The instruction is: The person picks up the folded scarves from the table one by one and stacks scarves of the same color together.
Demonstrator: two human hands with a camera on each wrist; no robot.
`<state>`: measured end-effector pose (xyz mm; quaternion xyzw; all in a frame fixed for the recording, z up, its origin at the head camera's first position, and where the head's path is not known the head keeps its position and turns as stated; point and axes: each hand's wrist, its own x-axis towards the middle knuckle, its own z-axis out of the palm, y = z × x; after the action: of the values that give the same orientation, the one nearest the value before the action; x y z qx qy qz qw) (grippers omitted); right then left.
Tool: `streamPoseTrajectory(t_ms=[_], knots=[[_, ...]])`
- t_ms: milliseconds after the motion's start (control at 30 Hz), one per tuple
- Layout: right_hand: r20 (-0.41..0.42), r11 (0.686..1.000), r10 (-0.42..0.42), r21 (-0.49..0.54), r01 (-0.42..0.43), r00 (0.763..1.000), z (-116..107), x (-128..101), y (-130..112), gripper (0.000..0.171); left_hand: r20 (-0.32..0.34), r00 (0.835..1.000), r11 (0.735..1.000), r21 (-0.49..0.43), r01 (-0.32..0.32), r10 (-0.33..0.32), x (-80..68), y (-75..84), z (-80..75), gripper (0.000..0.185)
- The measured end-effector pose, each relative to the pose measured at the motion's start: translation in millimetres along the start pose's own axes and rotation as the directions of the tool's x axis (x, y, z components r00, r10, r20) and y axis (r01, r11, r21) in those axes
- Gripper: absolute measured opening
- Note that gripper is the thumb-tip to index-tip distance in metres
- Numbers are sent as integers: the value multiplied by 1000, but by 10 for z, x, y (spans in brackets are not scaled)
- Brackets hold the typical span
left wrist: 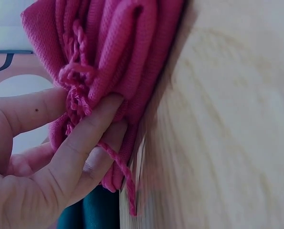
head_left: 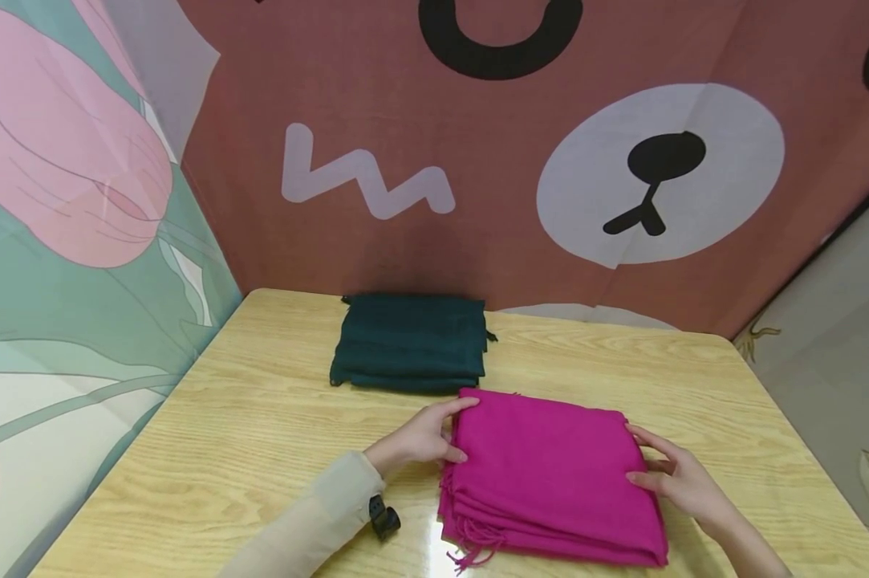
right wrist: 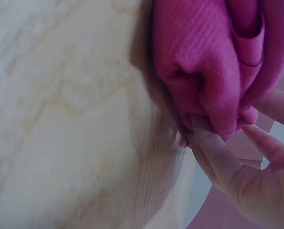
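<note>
A folded magenta scarf (head_left: pixel 550 474) with twisted fringe lies on the table in the head view, its layers stacked. My left hand (head_left: pixel 421 437) holds its left edge, thumb and fingers spread along the side. In the left wrist view, the fingertips of the left hand (left wrist: pixel 46 167) press into the fold edges beside the knotted fringe (left wrist: pixel 78 71). Opposite, my right hand (head_left: pixel 676 474) grips the right edge. The right wrist view shows the right hand (right wrist: pixel 247 171) with fingers tucked at the underside of the scarf (right wrist: pixel 199 57) and the thumb higher on the folds.
Behind the magenta scarf, a folded dark green scarf (head_left: pixel 408 341) lies near the back edge of the wooden table (head_left: pixel 261 449). A printed brown cloth (head_left: pixel 492 225) hangs right behind the table. A flowered cloth (head_left: pixel 66 201) hangs at left. A black strap device (head_left: pixel 383 518) is on the left wrist.
</note>
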<state>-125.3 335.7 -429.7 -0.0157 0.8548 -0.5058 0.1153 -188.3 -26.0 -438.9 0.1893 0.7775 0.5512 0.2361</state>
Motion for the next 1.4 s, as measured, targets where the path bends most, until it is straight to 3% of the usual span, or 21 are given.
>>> streamPoseTrajectory(t_ms=[267, 467, 800, 1033, 1400], knots=[[-7, 999, 15, -29, -15, 1000, -37, 19, 10, 74, 2, 1000, 1000, -3, -7, 7, 69, 16, 20, 78], [-19, 999, -22, -26, 21, 1000, -58, 20, 28, 69, 8, 1000, 1000, 6, 2, -2, 112, 48, 28, 78], [-25, 999, -24, -36, 23, 999, -125, 47, 42, 70, 26, 999, 994, 99, -46, 43, 232, 125, 40, 78], [-23, 999, 14, -33, -15, 1000, -162, 68, 59, 70, 32, 999, 986, 163, -44, 39, 290, 190, 64, 79], [-71, 987, -5, -161, -7, 997, -213, 110, 81, 69, 1, 999, 990, 130, -48, 49, 384, 243, 116, 77]])
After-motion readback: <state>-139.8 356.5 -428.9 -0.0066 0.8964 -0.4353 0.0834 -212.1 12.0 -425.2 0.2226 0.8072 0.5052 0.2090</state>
